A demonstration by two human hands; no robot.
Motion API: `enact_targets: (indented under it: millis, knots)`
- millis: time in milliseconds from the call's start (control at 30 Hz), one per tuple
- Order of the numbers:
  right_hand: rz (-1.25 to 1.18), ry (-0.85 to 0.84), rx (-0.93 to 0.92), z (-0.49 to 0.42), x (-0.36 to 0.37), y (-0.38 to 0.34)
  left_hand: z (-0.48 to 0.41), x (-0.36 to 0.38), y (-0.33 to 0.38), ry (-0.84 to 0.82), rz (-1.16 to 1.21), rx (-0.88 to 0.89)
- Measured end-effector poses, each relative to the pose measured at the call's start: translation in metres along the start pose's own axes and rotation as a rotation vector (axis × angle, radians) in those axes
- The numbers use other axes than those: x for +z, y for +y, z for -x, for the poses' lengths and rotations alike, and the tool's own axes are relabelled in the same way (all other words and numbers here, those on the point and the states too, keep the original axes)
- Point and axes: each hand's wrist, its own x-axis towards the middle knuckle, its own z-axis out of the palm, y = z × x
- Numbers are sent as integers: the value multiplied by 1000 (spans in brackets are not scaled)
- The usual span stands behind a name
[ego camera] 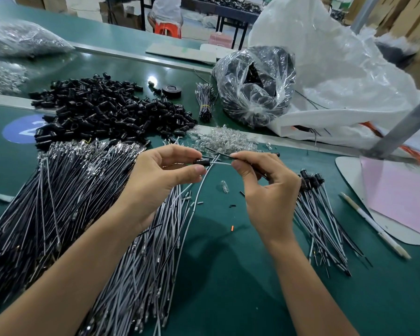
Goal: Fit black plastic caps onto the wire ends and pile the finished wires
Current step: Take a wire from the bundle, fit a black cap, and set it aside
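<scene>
Uncapped wires (pixel 136 275), grey and black, lie fanned on the green counter (pixel 240 287) from 6 o'clock to 9 o'clock of the frame, with their bare metal terminals pointing toward 12 o'clock. Both hands are raised above this fan at frame centre. The left hand (pixel 155 180) pinches one black cap (pixel 202 162) between thumb and forefinger, with the cap lying horizontal and its open end facing 3 o'clock. The right hand (pixel 264 190) pinches a grey wire (pixel 222 163) between thumb and forefinger, and the wire's end meets the cap's open end. Whether the end is fully seated cannot be determined. Finished wires (pixel 320 214), each carrying a cap at its 12 o'clock end, are piled at 3 o'clock of the right hand. A heap of loose black caps (pixel 102 110) lies at 11 o'clock of the hands. A heap of clear bulbs (pixel 223 139) lies at 12 o'clock, just beyond the fingertips, and a single bulb (pixel 224 186) lies on the counter between the two hands. A tied wire bundle (pixel 205 100) and a tape roll (pixel 172 90) lie beyond the heaps. A clear bag of black parts (pixel 255 88) stands at 1 o'clock against a large white sack (pixel 337 69). A white pen (pixel 374 226) and pink paper (pixel 403 195) lie at 3 o'clock, near the frame edge.
</scene>
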Motion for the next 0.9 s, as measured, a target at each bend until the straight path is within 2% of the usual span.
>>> enact_targets:
  millis: [100, 267, 500, 767, 900]
  knots:
    - [-70, 17, 63, -2, 0, -1, 0, 1, 1, -7, 12, 8]
    - [12, -26, 8, 0, 1, 0, 1, 3, 2, -13, 14, 14]
    - [27, -15, 32, -1, 0, 2, 3, 5, 1, 26, -29, 47]
    - [-12, -152, 130, 3, 5, 1, 5, 10, -2, 5, -69, 57]
    - [-44, -149, 133, 4, 6, 0, 7, 12, -4, -23, -88, 44]
